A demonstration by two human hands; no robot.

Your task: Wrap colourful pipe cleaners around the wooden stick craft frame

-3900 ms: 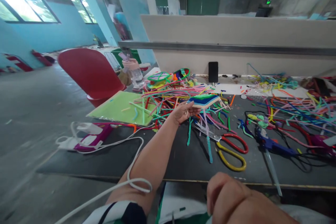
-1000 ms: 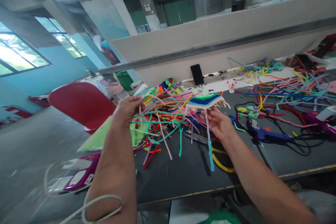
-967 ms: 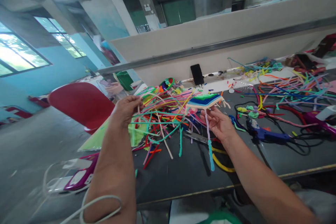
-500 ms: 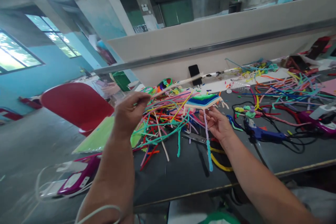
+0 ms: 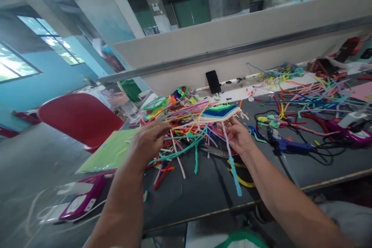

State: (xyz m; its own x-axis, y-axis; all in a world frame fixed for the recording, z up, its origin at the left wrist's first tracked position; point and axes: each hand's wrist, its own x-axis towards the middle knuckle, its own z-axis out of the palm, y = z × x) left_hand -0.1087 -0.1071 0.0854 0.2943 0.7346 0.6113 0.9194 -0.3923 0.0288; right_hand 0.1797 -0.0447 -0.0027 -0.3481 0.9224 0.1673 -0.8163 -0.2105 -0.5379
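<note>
A striped piece of green, blue and cream pipe cleaners (image 5: 221, 112) is held up over the table by my right hand (image 5: 236, 135), whose fingers are closed at its lower edge. From there a lilac and light blue stem (image 5: 232, 164) hangs down. My left hand (image 5: 152, 139) is pinched on the end of a pale pipe cleaner (image 5: 186, 124), which stretches across toward the striped piece. Behind and below both hands lies a tangled pile of coloured pipe cleaners (image 5: 174, 151). Scissors (image 5: 215, 151) lie under my right hand, partly hidden.
A blue glue gun (image 5: 293, 145) with black cables lies at the right, near a purple device (image 5: 351, 131). Another purple device (image 5: 84, 199) is at the lower left, beside a green packet (image 5: 107, 151). A phone (image 5: 213, 81) leans on the partition (image 5: 232, 27). A red chair (image 5: 78, 118) stands left.
My left hand has come down, and the pale pipe cleaner, earlier slanting up to the right, now lies lower and nearly level. The lower end of the hanging stem has swung slightly right.
</note>
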